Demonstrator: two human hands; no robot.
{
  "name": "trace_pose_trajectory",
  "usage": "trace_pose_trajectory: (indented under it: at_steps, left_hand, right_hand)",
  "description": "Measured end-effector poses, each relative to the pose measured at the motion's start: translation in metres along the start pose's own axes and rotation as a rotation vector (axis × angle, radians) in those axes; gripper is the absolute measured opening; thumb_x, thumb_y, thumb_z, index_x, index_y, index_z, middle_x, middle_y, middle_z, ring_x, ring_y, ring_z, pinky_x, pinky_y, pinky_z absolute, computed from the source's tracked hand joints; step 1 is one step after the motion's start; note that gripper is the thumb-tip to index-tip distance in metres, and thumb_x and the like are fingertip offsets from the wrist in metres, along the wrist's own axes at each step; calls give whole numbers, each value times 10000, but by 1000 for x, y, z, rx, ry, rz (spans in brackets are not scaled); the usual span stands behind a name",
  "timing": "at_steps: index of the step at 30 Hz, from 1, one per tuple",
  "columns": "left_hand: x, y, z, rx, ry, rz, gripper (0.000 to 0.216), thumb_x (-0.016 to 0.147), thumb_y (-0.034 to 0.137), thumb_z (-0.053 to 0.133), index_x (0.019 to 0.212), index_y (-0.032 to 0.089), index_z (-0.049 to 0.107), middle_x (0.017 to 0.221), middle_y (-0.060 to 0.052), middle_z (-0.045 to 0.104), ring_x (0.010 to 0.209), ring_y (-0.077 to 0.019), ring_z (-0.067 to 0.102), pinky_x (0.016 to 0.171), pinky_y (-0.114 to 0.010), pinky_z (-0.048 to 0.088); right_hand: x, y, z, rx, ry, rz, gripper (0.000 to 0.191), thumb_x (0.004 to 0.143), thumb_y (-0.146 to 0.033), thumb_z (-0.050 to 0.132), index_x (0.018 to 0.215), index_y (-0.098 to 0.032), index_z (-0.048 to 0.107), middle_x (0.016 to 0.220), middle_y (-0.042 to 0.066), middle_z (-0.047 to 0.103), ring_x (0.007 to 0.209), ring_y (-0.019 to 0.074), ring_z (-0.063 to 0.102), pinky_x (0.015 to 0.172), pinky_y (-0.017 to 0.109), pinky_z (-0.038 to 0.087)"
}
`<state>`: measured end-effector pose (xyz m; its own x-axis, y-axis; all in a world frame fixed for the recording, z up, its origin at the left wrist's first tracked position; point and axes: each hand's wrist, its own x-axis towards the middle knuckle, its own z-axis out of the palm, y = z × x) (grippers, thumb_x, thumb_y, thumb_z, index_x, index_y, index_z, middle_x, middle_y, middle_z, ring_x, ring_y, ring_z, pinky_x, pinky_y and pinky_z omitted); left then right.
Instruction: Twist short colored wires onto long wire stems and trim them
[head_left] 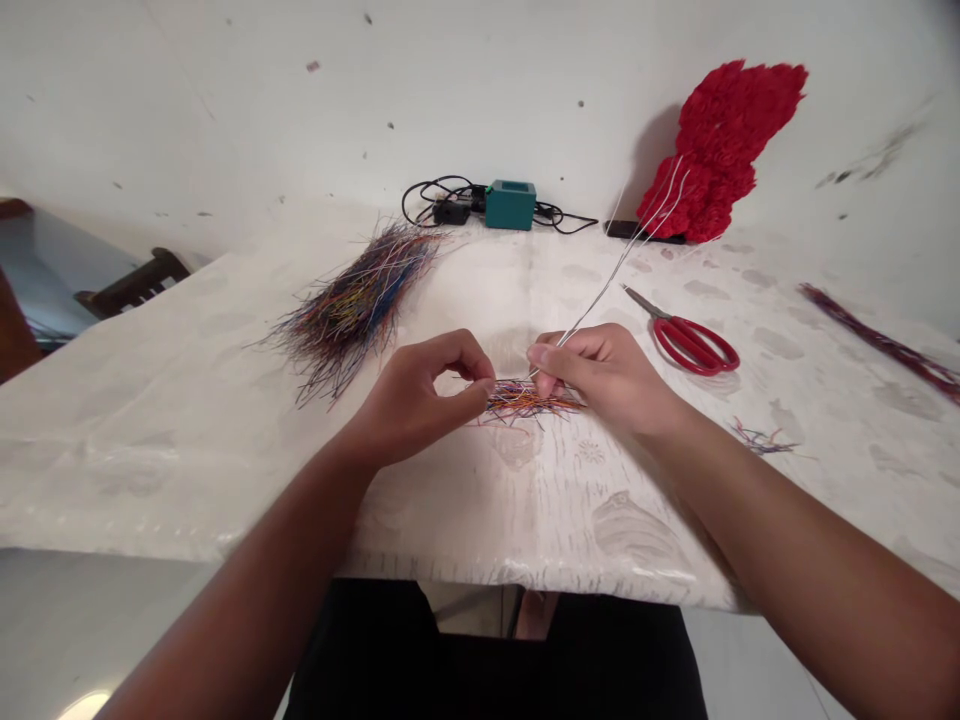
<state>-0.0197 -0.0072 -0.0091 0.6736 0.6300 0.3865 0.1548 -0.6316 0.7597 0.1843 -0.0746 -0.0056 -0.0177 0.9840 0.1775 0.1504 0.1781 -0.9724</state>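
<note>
My right hand (600,370) is closed, pinching several thin white wires (616,262) between thumb and fingertips. The wires rise at a slant toward the back right, their far ends loose. Just left of it, thumb and forefinger of my left hand (431,390) are pressed together; whatever is between them is too small to make out. Under both sets of fingertips lies a small pile of short coloured wires (525,400), mostly orange, purple and white, partly hidden by the hands.
A large bundle of coloured wires (360,300) lies at left. Red-handled scissors (694,345) sit right, near wire scraps (763,438) and a dark red wire bundle (885,340). By the wall are a teal box (511,205) with black cables and a red fluffy object (724,150).
</note>
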Motion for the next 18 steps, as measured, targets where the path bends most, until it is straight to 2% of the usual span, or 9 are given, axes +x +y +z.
trace_pose_trajectory:
  at_steps: [6, 9, 13, 18]
  left_hand:
    - [0, -2, -2, -11, 46, -2, 66, 786, 120, 600, 760, 180, 603, 760, 6, 605, 745, -127, 562, 726, -285, 457]
    - [0, -2, -6, -89, 61, -28, 63, 805, 133, 610, 763, 179, 619, 764, 6, 605, 743, -121, 559, 714, -275, 455]
    - [-2, 1, -11, -269, 1, -103, 67, 853, 231, 626, 831, 190, 675, 845, -18, 648, 790, -137, 605, 700, -271, 483]
    - [-3, 4, -16, -392, -122, -85, 138, 869, 285, 626, 916, 238, 747, 946, -46, 700, 894, -185, 649, 802, -323, 527]
  right_hand:
    - [2, 4, -4, 52, 3, -22, 349, 828, -404, 711, 573, -166, 697, 578, 9, 592, 544, 100, 461, 549, 279, 354]
    - [4, 7, -8, 89, 25, -47, 336, 846, -377, 699, 583, -167, 703, 589, 13, 593, 574, 107, 469, 573, 283, 354]
    - [5, 9, -11, 130, 43, -73, 340, 853, -365, 694, 573, -172, 695, 610, 23, 607, 619, 124, 488, 625, 300, 369]
    - [6, 8, -12, 197, 66, -33, 342, 855, -366, 701, 573, -174, 697, 596, 17, 578, 605, 119, 470, 613, 299, 348]
